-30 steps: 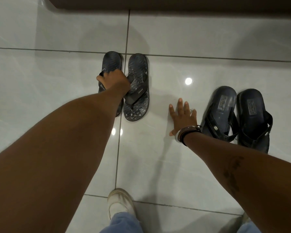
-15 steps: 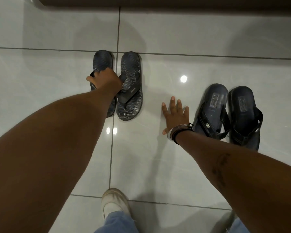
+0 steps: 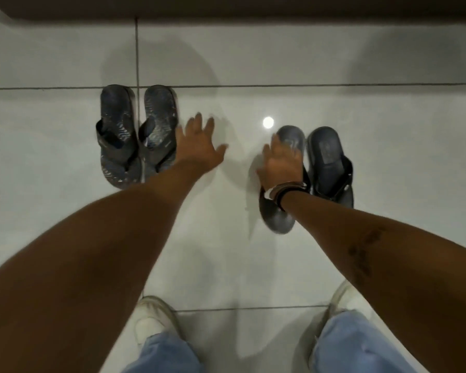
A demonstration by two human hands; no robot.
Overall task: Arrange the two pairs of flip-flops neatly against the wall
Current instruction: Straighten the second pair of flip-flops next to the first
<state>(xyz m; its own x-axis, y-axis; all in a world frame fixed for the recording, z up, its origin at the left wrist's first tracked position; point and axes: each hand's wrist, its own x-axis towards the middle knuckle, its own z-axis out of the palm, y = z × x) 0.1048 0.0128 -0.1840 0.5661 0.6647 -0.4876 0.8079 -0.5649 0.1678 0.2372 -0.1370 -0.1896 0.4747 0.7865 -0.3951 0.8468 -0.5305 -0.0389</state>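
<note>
A patterned dark flip-flop pair point(image 3: 135, 135) lies side by side on the pale tiled floor at the left, toes pointing away from the wall. My left hand point(image 3: 199, 146) hovers just right of it, fingers spread, holding nothing. A plain dark sandal pair point(image 3: 326, 162) lies at the right. My right hand point(image 3: 280, 162), with bracelets at the wrist, is spread over the left sandal of that pair point(image 3: 279, 219) and covers its middle. The image is motion-blurred, so contact is unclear.
A dark wall base point(image 3: 226, 6) runs along the top, about one tile beyond the footwear. My white shoes point(image 3: 154, 319) and blue jeans point(image 3: 355, 343) show at the bottom. A ceiling-light reflection point(image 3: 268, 122) sits between the pairs.
My left hand has let go of the patterned pair and moved right, opening. My right hand has lifted off the floor and shifted right over the left plain sandal.
</note>
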